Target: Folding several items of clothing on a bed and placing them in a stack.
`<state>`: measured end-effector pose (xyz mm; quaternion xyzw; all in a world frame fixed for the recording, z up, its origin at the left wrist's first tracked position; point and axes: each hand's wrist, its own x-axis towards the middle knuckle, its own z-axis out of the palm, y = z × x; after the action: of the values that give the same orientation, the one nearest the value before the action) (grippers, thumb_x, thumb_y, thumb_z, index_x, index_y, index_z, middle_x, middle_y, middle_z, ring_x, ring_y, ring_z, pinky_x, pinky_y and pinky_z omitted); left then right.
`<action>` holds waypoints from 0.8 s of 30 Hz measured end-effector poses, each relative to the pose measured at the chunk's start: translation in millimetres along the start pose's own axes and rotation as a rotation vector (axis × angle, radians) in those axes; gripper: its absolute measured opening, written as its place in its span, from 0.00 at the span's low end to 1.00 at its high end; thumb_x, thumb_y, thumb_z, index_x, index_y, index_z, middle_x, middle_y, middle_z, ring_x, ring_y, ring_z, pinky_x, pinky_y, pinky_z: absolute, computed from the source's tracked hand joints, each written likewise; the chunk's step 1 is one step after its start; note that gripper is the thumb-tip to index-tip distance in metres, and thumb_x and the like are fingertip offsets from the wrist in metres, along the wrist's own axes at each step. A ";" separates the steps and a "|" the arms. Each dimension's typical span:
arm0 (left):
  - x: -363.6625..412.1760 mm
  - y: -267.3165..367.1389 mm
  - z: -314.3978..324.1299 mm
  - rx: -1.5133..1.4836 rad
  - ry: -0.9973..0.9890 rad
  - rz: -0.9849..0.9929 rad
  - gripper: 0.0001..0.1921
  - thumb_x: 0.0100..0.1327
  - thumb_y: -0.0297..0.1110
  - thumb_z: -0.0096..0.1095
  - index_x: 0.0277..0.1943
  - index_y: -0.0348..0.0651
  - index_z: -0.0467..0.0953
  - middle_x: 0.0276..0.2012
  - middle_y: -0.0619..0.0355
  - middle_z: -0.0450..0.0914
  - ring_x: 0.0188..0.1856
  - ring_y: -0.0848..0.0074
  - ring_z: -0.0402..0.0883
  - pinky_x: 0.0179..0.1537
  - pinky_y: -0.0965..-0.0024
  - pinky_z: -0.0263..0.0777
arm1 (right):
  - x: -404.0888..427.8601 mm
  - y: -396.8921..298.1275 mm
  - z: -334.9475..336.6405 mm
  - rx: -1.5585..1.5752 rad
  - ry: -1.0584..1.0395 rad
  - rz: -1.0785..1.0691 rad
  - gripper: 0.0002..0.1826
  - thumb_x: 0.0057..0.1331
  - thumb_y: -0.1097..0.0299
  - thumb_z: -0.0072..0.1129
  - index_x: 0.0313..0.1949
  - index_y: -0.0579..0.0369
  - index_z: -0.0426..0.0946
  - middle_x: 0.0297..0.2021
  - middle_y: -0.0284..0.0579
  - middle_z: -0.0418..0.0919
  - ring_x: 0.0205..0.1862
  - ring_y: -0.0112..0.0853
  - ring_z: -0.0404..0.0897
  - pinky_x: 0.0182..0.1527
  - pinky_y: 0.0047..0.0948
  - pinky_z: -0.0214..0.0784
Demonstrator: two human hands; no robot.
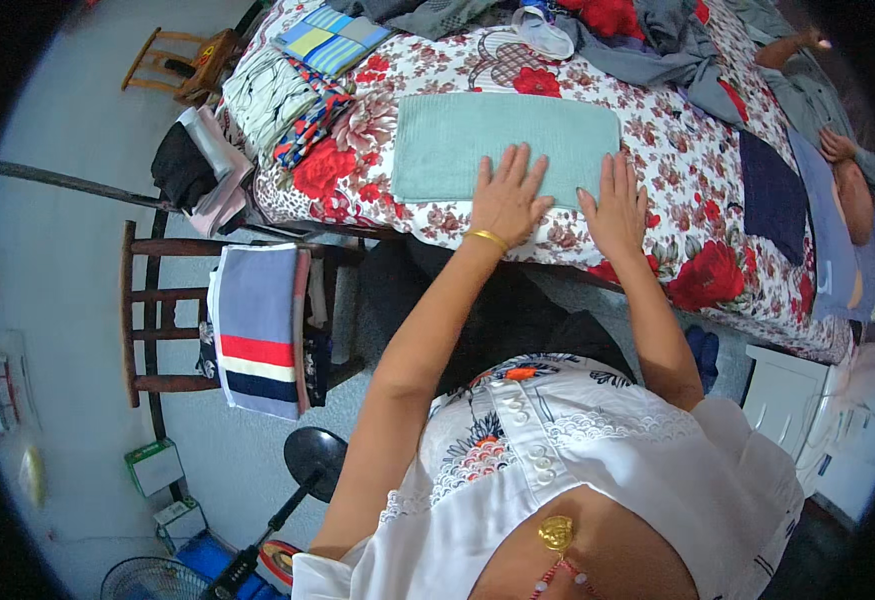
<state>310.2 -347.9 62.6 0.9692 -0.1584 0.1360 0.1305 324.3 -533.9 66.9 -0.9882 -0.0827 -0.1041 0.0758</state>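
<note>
A pale green folded textile (445, 146), perhaps a towel, lies flat in a neat rectangle on the bed. My left hand (510, 196) rests palm down across its near edge, fingers spread over the cloth. At the near right corner, my right hand (617, 206) lies flat with the thumb apart and the fingertips beside the right edge. Neither hand grips anything. Underneath is a white floral bedsheet (655, 157) with red flowers.
Left on the bed are a striped folded cloth (332, 39) and a pale patterned cloth (268, 94). Grey clothes (655, 60) are heaped at the back. A dark navy cloth (773, 196) lies near another person's leg (852, 196). Folded textiles (257, 315) cover a wooden chair (128, 315).
</note>
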 end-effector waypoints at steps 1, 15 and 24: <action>-3.6 -8.1 -4.5 0.017 0.012 -0.020 0.29 0.61 0.51 0.45 0.64 0.50 0.56 0.65 0.50 0.54 0.66 0.60 0.52 0.61 0.47 0.45 | 0.3 1.3 0.6 0.001 -0.001 0.001 0.37 0.63 0.48 0.44 0.64 0.57 0.49 0.65 0.50 0.49 0.66 0.43 0.47 0.63 0.53 0.39; -72.8 -101.5 -42.9 0.163 0.136 -0.266 0.36 0.54 0.54 0.55 0.62 0.45 0.59 0.63 0.53 0.58 0.64 0.59 0.56 0.61 0.50 0.47 | 0.5 8.1 1.6 0.046 0.032 -0.042 0.37 0.62 0.49 0.47 0.63 0.58 0.50 0.64 0.52 0.49 0.66 0.45 0.48 0.62 0.54 0.41; -74.0 -121.2 -73.3 0.246 0.243 0.038 0.21 0.50 0.34 0.60 0.50 0.47 0.72 0.54 0.54 0.69 0.57 0.62 0.66 0.59 0.56 0.54 | -10.5 29.2 -29.8 0.201 0.041 -0.436 0.24 0.52 0.74 0.55 0.51 0.58 0.68 0.51 0.47 0.68 0.55 0.40 0.66 0.54 0.37 0.58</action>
<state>267.9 -195.2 82.7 0.9511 -0.1419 0.2730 0.0263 313.7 -568.9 89.6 -0.9322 -0.3024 -0.1293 0.1510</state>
